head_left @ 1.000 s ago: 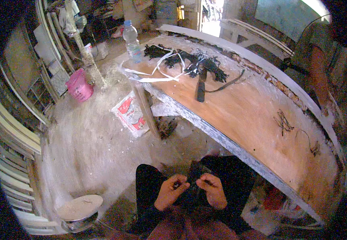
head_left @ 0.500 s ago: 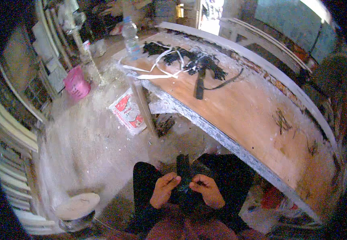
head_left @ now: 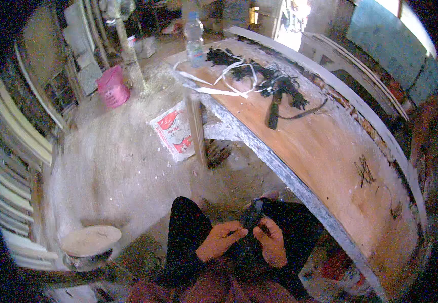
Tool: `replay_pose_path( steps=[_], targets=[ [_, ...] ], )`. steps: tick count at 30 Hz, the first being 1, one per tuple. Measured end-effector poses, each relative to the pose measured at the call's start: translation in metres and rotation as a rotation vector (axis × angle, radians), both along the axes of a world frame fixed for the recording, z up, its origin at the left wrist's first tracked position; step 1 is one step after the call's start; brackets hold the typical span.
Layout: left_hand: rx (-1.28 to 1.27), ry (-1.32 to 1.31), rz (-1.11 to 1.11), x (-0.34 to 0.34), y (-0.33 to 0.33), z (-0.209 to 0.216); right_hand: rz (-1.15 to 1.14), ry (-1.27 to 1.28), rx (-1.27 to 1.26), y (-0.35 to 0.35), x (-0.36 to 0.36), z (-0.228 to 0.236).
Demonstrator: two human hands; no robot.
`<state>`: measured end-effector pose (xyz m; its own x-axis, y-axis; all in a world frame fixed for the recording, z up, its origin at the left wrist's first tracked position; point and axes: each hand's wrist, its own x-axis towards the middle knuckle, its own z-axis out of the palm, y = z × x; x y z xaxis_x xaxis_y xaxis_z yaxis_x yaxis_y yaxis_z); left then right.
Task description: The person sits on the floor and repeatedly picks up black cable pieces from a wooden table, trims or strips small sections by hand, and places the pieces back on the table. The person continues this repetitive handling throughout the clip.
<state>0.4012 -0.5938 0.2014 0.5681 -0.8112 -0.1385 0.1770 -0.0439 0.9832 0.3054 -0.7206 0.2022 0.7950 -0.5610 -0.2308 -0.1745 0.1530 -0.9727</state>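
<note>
Material (head_left: 252, 216) (black, shape unclear) juts beyond the left hand (head_left: 220, 242) and right hand (head_left: 273, 245), whose fingers (head_left: 238, 234) clamp its near end.

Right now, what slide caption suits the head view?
Left hand and right hand hold a black item beside a wooden table bearing a white strip.

Wooden table (head_left: 305, 151), 1 clear bottle (head_left: 195, 41), white strap (head_left: 215, 91), black stringy bundles (head_left: 288, 92)

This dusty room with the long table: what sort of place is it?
Probably a rough workshop, though I can't tell which trade: a worn table holds black stringy bundles, and a red-and-white sack lies nearby.
</note>
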Motion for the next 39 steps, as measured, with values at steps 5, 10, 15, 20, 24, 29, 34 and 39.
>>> replay_pose_path(
  steps=[5,10,15,20,24,29,34,39],
  targets=[
    [-0.006,0.042,0.032,-0.001,0.007,-0.005,0.049,-0.103,0.005,-0.002,0.001,0.007],
    [0.023,0.17,0.126,-0.004,0.011,-0.007,0.013,-0.193,0.346,0.004,0.005,0.005],
    [0.03,0.07,0.061,-0.005,0.014,-0.006,0.032,-0.159,0.181,0.001,0.009,0.002],
    [0.039,-0.081,-0.017,-0.004,0.012,-0.009,-0.024,-0.201,0.318,-0.004,0.011,0.001],
    [0.065,-0.096,0.088,-0.007,0.013,-0.006,-0.039,-0.274,0.361,-0.009,0.008,0.001],
    [0.029,-0.203,0.118,-0.007,0.012,0.009,-0.061,-0.28,0.347,-0.003,0.007,0.006],
    [0.218,-0.322,0.284,-0.001,0.008,0.022,0.214,-0.147,0.261,0.0,0.005,0.02],
    [0.112,-0.228,0.337,0.011,0.007,0.026,0.371,0.014,-0.088,0.01,0.011,0.026]
  ],
)
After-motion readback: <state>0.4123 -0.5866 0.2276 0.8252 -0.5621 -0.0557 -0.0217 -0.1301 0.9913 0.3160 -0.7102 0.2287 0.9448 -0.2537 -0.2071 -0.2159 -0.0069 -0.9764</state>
